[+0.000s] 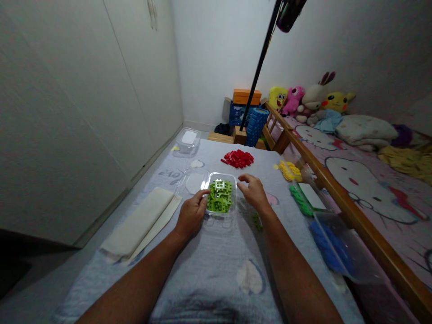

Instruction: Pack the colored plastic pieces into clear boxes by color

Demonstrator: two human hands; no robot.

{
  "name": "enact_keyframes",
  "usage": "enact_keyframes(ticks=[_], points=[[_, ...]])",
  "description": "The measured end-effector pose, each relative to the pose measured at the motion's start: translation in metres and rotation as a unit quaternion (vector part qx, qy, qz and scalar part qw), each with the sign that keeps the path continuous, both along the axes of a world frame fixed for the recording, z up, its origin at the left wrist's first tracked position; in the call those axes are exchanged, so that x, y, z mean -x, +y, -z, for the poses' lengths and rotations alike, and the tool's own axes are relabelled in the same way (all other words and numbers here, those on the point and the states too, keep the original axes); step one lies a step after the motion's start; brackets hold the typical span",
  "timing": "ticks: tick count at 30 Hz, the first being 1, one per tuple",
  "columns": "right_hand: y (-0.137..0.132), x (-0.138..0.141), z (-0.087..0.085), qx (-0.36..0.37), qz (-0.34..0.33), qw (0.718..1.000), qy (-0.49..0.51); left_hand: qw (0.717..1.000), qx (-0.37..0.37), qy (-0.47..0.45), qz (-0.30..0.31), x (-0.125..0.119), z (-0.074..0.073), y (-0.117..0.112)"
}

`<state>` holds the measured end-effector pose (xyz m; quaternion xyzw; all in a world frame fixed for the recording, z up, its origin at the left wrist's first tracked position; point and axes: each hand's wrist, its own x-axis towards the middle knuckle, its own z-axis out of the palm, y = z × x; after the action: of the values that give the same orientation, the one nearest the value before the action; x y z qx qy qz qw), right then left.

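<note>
While two hands work at the centre of the frame, one clear tub [235,204] stands between them, with one lid [194,182] folded out to its left. Inside lies one batch of green pieces [219,198], too many and too jumbled to count. The left hand [191,215] is partly curled, fingertips at the tub's left rim; I cannot tell whether it pinches the plastic. The right hand [254,191], loosely bent with thumb and forefinger apart, is just beside the right rim and has hold of nothing visible.

Above centre sits one red heap [238,159]. Toward the right edge run three more: one yellow [290,171], one green [300,201], one blue [330,245]. One folded cloth [141,222] lies lower left, and four plush toys [295,100] line the upper right.
</note>
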<state>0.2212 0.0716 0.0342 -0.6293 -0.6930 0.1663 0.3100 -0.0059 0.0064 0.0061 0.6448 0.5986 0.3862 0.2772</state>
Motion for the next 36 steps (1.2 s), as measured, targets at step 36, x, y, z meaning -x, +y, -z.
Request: enact_keyframes(ticks=[36], points=[[-0.031,0.027,-0.008,-0.063,-0.088,0.979,-0.171,0.993,0.002,-0.113,-0.017,0.003,0.003,0.0]])
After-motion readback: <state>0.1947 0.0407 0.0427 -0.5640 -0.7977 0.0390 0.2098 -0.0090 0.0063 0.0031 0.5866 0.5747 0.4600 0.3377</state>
